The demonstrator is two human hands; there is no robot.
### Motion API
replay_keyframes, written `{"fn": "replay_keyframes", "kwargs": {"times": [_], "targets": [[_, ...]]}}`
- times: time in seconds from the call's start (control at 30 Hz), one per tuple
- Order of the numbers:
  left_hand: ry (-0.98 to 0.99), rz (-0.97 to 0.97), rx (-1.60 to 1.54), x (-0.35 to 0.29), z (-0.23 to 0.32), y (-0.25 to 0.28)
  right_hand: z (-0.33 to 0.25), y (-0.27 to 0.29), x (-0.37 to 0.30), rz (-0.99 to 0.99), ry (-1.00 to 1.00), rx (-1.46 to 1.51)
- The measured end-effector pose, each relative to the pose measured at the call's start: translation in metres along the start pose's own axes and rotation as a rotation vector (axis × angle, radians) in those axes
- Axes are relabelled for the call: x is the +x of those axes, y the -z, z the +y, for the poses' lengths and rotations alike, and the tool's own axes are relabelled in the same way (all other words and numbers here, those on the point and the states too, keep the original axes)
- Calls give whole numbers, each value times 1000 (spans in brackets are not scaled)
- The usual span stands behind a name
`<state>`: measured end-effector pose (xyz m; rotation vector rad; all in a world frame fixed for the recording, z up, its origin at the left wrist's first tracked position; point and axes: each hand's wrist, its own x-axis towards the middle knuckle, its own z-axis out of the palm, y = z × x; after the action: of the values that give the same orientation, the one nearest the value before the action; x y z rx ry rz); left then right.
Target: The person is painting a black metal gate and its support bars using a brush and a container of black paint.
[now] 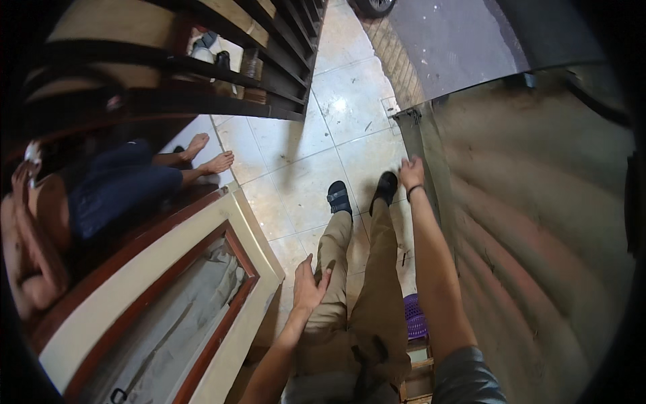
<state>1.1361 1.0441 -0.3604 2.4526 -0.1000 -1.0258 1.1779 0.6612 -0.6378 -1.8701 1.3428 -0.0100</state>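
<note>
My left hand [309,287] hangs over my tan trousers [328,259], fingers stretched and the thumb apart, holding nothing. It is nearest to the corner of a cream and red-brown framed panel [266,259]. My right hand [411,174], with a dark band at the wrist, reaches forward beside the near edge of a large tan sheet panel [511,195]. Its fingers look bent and small in view; whether they touch the edge is unclear. A small latch-like metal piece [414,116] sits at that panel's far corner. My feet in dark sandals [340,196] stand on pale tiles [282,195].
A person in dark blue shorts [121,182] sits barefoot at the left. Above them stand dark slatted rails [168,64], with shoes [204,50] behind. A ribbed ramp [393,50] leads to grey pavement [457,47] with a wheel [374,5]. A purple basket [415,316] is beside my leg.
</note>
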Motion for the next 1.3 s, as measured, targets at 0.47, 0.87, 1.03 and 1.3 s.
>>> {"fn": "replay_keyframes", "kwargs": {"times": [0.47, 0.87, 1.03, 1.3], "targets": [[195, 64, -15, -21, 11, -98, -34, -52, 165, -159, -596, 531], [279, 72, -37, -20, 31, -99, -75, -58, 138, 45, -725, 846], [292, 58, -35, -20, 26, -100, -65, -60, 134, 8, -481, 616], [232, 81, -20, -14, 28, -91, -77, -51, 120, 73, -355, 759]]}}
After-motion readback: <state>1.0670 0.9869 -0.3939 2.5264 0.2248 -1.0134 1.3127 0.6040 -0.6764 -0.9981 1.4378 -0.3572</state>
